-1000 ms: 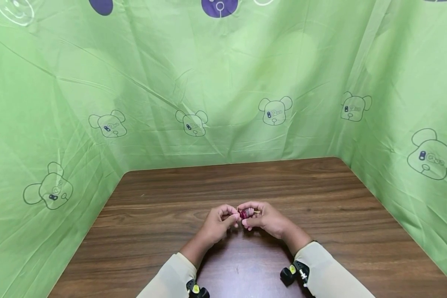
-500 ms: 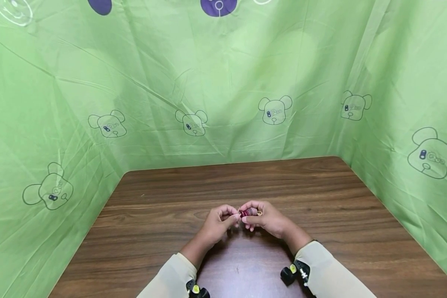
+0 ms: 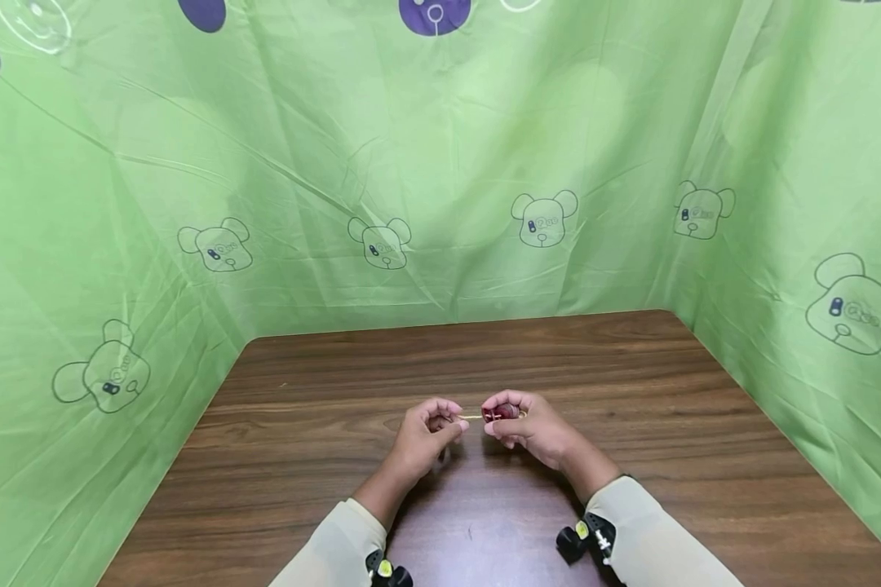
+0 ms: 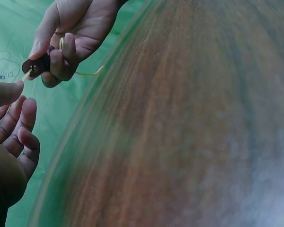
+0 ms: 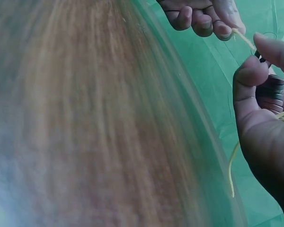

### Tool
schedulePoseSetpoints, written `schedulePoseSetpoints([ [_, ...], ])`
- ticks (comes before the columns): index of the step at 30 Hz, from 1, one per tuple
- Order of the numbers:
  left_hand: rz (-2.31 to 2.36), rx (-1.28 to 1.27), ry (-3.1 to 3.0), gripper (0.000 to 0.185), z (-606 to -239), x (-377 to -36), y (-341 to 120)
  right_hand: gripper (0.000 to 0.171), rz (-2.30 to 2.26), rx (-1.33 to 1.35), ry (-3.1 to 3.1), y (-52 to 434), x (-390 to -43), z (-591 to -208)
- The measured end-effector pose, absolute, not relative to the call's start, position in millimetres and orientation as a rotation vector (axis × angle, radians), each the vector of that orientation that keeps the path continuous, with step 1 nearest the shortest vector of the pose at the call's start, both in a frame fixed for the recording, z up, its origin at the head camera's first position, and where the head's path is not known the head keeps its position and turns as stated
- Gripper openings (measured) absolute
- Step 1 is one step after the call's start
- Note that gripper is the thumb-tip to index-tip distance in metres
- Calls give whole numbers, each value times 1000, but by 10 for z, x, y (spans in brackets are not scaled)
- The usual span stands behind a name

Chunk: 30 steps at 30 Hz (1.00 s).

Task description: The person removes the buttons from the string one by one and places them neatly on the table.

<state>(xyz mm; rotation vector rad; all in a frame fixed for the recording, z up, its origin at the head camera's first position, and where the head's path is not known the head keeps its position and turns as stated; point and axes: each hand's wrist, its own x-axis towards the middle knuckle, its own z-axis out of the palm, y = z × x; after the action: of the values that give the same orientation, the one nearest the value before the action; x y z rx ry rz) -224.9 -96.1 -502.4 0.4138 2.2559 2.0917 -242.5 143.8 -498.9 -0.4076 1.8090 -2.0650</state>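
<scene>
My right hand (image 3: 539,432) grips a stack of dark red and greyish buttons (image 3: 510,412) between thumb and fingers. Left of it, my left hand (image 3: 422,440) pinches a yellow string (image 3: 472,417) that runs straight across the gap to the stack. In the left wrist view the string comes out through the holes of the end button (image 4: 36,67). The right wrist view shows the stack's ridged side (image 5: 272,92), partly hidden by the fingers, while a loose tail of string (image 5: 231,175) hangs below that hand.
Both hands are above a dark wood-grain table (image 3: 323,367). A green curtain (image 3: 448,163) with printed bear heads surrounds its back and sides. Black wrist camera mounts (image 3: 573,545) sit at the sleeve cuffs.
The hands, fingertips almost meeting before, are now farther apart. A length of yellow string now shows between them. The button stack has shifted slightly right with my right hand.
</scene>
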Motion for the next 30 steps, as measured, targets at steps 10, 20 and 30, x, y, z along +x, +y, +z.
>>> schedulePoseSetpoints([
  [10,2115,437,2241,34,-5036,-2254,-987,27,-2050,-437,1730,1471,-2401,-4973],
  [20,2106,443,2246,36,-5056,-2245,-1014,28,-2055,-410,1750,1495,-2390,-4935],
  [30,2085,405,2242,37,-5066,-2223,-1036,22,-2122,-417,1716,1526,-2398,-4900],
])
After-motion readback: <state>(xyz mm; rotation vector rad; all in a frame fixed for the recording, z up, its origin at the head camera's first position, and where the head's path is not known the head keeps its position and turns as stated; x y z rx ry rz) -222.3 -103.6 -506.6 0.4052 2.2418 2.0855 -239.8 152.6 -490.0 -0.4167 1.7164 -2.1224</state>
